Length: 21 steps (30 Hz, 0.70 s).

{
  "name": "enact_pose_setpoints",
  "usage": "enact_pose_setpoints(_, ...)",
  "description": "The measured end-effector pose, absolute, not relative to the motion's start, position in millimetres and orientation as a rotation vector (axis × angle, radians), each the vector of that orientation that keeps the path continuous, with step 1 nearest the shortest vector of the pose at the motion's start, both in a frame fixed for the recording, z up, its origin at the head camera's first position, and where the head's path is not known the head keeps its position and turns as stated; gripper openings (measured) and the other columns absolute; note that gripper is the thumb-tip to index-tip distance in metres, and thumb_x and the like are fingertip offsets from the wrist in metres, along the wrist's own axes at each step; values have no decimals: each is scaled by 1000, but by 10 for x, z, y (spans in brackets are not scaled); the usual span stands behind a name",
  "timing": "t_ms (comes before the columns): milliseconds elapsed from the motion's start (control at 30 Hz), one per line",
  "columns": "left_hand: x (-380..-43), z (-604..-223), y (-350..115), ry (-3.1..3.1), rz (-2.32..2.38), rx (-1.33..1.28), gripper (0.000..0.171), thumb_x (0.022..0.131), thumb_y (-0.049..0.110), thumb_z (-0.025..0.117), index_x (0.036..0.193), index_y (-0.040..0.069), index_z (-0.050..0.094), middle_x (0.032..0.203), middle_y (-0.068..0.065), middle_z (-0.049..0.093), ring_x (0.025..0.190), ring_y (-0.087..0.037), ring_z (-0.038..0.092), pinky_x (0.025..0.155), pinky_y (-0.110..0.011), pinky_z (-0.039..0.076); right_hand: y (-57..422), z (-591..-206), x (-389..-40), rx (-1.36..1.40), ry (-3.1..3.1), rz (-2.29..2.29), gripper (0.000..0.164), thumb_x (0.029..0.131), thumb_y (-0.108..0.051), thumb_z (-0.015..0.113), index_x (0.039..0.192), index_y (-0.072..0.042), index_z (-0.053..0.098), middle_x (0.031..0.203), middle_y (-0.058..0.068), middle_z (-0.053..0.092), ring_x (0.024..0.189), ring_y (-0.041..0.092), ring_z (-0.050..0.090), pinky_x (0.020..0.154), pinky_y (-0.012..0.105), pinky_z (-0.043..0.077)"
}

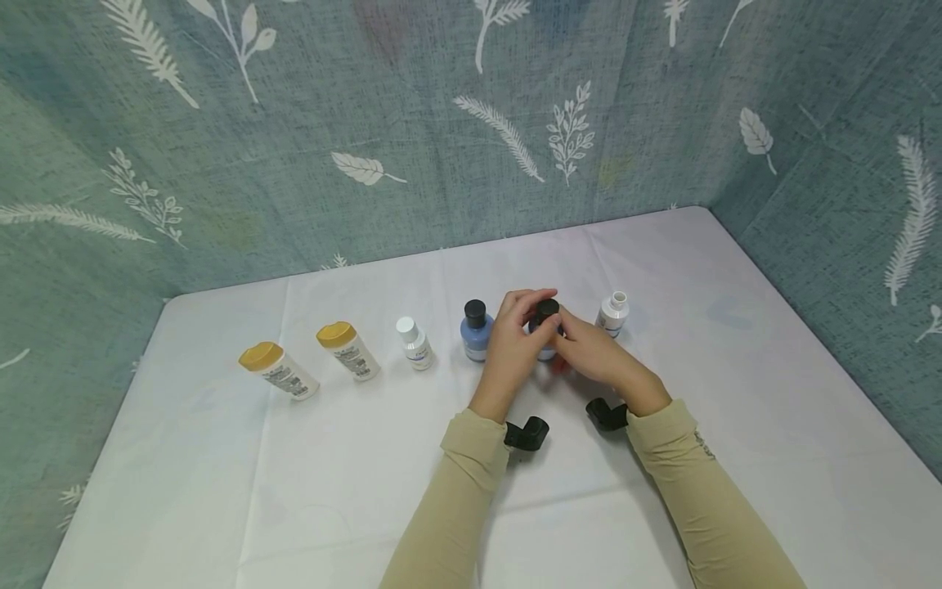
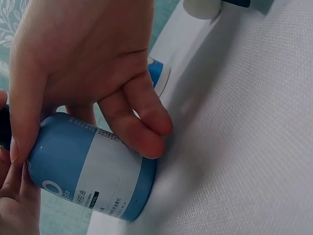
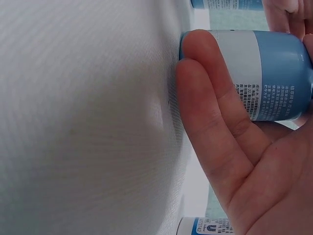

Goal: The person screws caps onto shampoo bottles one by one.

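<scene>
Both hands are around a blue bottle [image 2: 61,156] with a black cap [image 1: 548,308] and a pale label, which stands on the table. My left hand [image 1: 513,337] holds it from the left, thumb at the bottle's shoulder and lower fingers against its side. From the right, my right hand [image 1: 598,353] grips the same bottle, and in the right wrist view two fingers [image 3: 203,112] lie across its label. Fingers partly cover the cap and neck. A second blue bottle [image 1: 476,334] with a black cap stands just left of my left hand.
Right of the hands is a white bottle [image 1: 612,316] with an uncapped mouth. Further left stand a white-capped bottle [image 1: 416,345] and two white bottles with yellow caps, one nearer [image 1: 349,352] and one outermost [image 1: 280,372]. Patterned green cloth [image 1: 412,131] hangs behind the white table [image 1: 353,491].
</scene>
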<state>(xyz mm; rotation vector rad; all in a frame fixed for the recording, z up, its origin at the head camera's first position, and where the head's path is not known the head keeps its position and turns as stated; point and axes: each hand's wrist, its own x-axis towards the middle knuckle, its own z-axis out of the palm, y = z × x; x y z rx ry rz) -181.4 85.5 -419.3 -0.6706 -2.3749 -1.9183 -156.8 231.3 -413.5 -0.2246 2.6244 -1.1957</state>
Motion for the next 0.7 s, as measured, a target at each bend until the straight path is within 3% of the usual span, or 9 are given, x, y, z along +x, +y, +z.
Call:
enact_pose_setpoints(500, -1796, -4171, 847, -2441, -1957, -580, 30, 86, 28, 62, 116, 26, 56, 119, 8, 54, 114, -7, 51, 96, -31, 42, 2297, -4129, -1583, -231, 2632, -1225, 30, 97, -25, 37, 123, -14, 43, 86, 11, 62, 67, 20, 60, 61, 32, 46)
enact_pose_setpoints(700, -1796, -4171, 844, -2445, -1956, -577, 31, 86, 30, 62, 116, 28, 56, 120, 9, 54, 113, -6, 52, 95, -31, 42, 2296, -4125, -1584, -239, 2631, -1219, 29, 96, -24, 36, 122, -14, 43, 90, 11, 61, 69, 20, 60, 65, 33, 47)
